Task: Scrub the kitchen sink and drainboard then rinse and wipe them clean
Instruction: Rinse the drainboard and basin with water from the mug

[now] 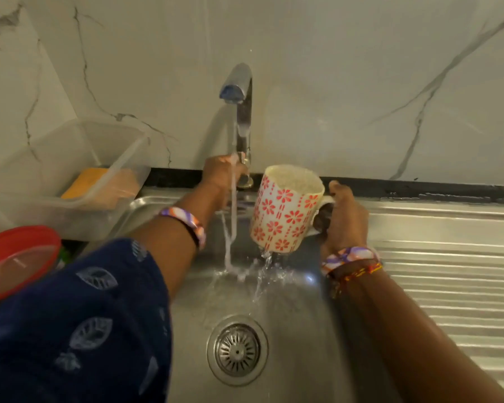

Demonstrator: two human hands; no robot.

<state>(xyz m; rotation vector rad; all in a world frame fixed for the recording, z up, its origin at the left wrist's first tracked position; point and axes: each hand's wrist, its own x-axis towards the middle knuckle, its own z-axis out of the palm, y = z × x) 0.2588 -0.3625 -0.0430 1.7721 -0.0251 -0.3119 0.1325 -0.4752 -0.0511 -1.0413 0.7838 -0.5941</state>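
**Sink rinse, tap running**

Steel sink (297, 330) below me is wet and shiny, ribbed drainboard (448, 274) on its right. My right hand (345, 219) grips the flowery mug (285, 209) by its handle, overflowing. My left hand (220, 173) is curled around the tap (240, 112) base.

Dim warm indoor light, soft overall blur, glare spot on wet sink (310, 276), wide-angle bending at edges

Far left: clear plastic tub (70, 170) on the counter, orange sponge (90, 181) inside. Near left: red-rimmed lid (15, 257), partly cut off by the frame edge. Behind everything: white marble-look wall (361, 68) with grey veins, black strip (419, 186) along its base.
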